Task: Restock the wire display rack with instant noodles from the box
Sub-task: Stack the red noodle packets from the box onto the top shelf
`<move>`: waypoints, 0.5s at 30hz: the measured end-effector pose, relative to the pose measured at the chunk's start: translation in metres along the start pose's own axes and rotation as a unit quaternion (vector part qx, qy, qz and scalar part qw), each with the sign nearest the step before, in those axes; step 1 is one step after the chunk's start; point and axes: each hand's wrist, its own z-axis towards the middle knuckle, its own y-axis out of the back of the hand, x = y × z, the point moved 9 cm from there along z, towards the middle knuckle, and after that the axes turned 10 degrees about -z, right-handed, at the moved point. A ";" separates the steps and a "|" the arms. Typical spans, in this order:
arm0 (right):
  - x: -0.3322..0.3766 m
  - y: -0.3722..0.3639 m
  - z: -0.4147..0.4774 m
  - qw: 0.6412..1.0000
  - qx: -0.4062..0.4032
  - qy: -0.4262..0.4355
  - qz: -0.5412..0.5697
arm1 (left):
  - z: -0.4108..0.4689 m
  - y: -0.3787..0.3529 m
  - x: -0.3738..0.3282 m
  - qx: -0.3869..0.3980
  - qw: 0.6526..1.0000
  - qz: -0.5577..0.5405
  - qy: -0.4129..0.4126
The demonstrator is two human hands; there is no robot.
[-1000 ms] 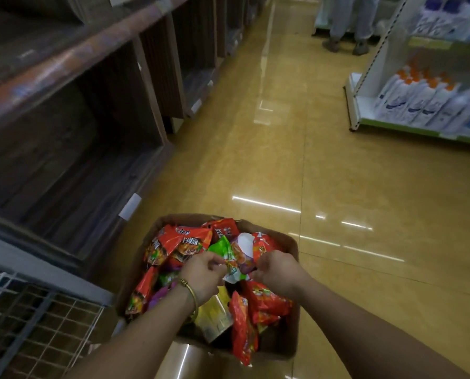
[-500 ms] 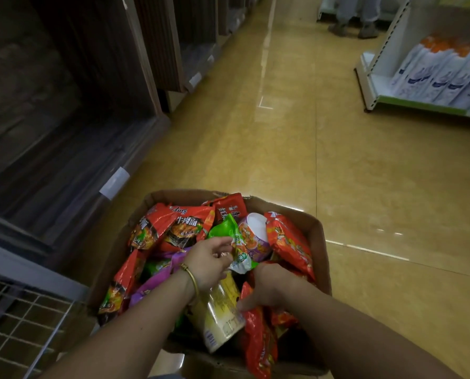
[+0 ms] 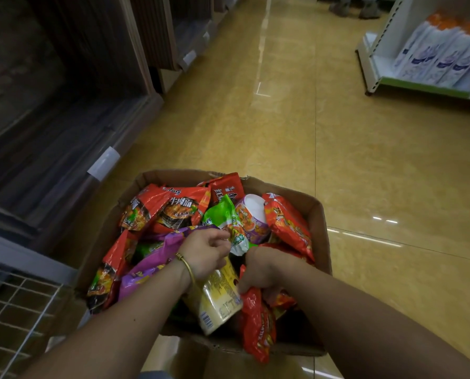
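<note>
Instant noodles (image 3: 179,209) fill the box (image 3: 317,214); right hand (image 3: 261,272) has dropped to grip a near red packet (image 3: 257,324) (left hand (image 3: 205,253) pinches green packet (image 3: 223,214)): picking starts.

An open brown cardboard box (image 3: 314,214) sits on the floor beneath both hands, heaped with instant noodles lying at all angles. The left hand (image 3: 203,253) pinches the lower edge of a green packet (image 3: 221,214), which stands tilted just beyond its fingers. To the right of that packet a purple-banded cup (image 3: 253,217) lies tipped, its white end facing up. Under the left wrist a yellow cup (image 3: 220,299) lies tilted, and a purple packet (image 3: 149,269) lies just left of the wrist. The right hand (image 3: 261,272) grips the top of a red packet (image 3: 257,326) that hangs over the box's near wall. More red packets (image 3: 173,209) fill the far side beyond the left hand. The white wire display rack (image 3: 17,310) stands left of the left forearm.
</note>
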 end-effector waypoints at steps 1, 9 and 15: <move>-0.001 0.000 0.001 1.000 -0.002 -0.001 0.004 | -0.001 0.000 0.000 0.000 1.000 0.018 -0.002; -0.002 0.001 0.003 1.000 -0.020 0.003 0.003 | -0.013 -0.016 0.012 0.053 0.996 0.030 0.059; -0.008 0.018 -0.009 0.998 -0.032 0.014 0.049 | -0.013 -0.012 0.015 0.023 0.998 0.004 0.065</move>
